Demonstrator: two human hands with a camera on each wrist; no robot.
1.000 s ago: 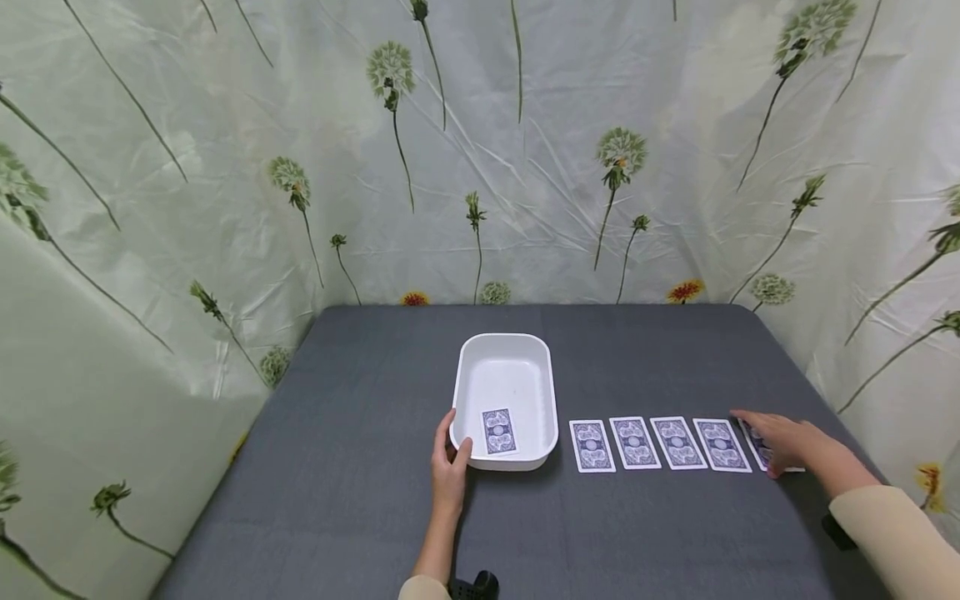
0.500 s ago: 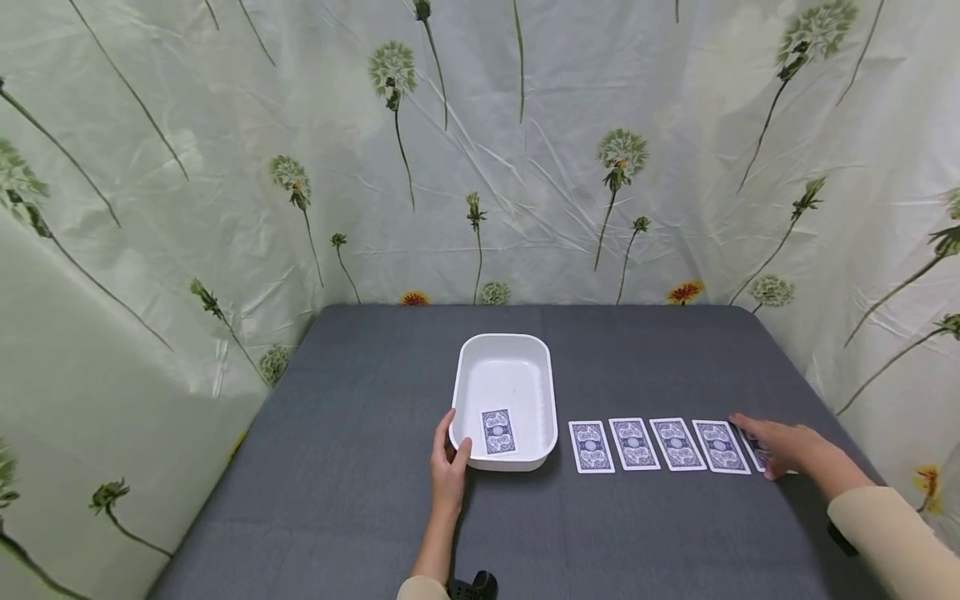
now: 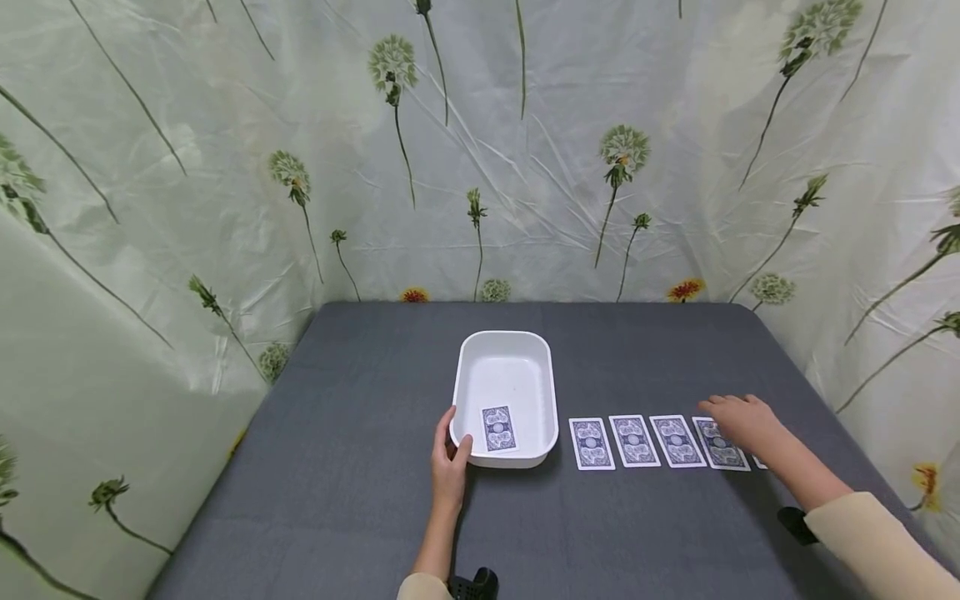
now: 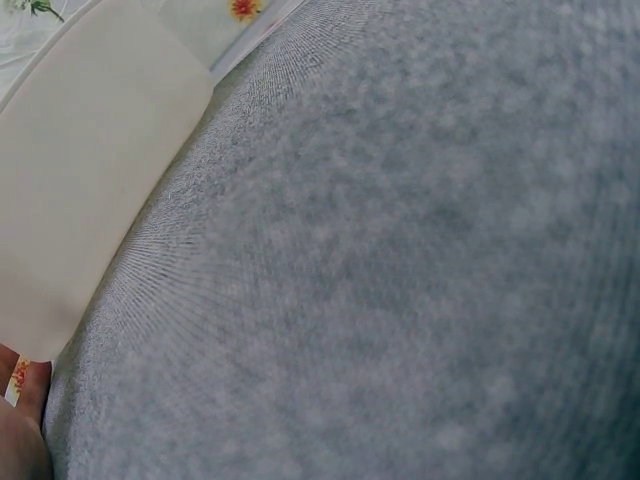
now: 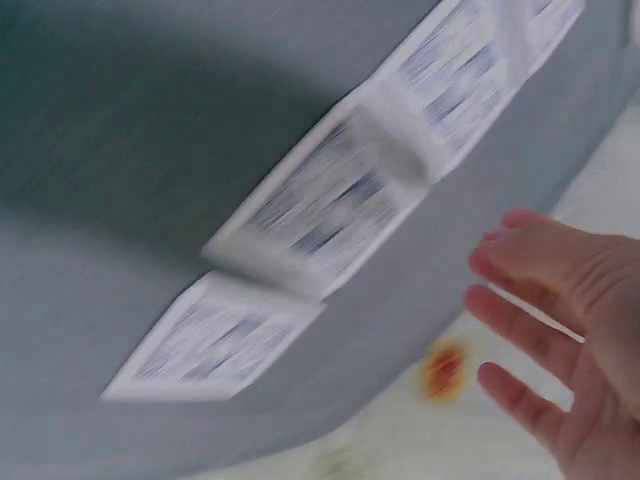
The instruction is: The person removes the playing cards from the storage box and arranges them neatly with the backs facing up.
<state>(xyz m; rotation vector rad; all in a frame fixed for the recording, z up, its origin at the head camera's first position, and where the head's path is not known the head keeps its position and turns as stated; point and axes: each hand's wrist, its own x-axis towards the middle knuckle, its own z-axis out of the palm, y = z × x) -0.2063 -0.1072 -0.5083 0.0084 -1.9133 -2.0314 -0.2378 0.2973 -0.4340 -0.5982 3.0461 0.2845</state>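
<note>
My left hand (image 3: 450,467) grips the near left corner of a white plastic tub (image 3: 504,340), thumb at the rim and fingers along the outer wall. Inside the tub a blue-backed playing card (image 3: 498,429) lies face down. To its right, several face-down cards form a row, beginning with a playing card (image 3: 592,444) beside the tub. My right hand (image 3: 742,423) hovers over the right end, covering part of a card (image 3: 723,450) and most of the last one. In the right wrist view, its fingers (image 5: 525,325) are loosely bent and hold nothing, apart from the blurred cards (image 5: 325,205).
Dark grey cloth (image 3: 360,417) covers the table. A pale curtain (image 3: 330,150) printed with dandelions hangs behind it and at both sides. Black straps sit at both wrists, below beige sleeves (image 3: 885,533).
My right hand has left the rightmost card, rising and moving left over the card beside it. The left hand and the tub have stayed in place.
</note>
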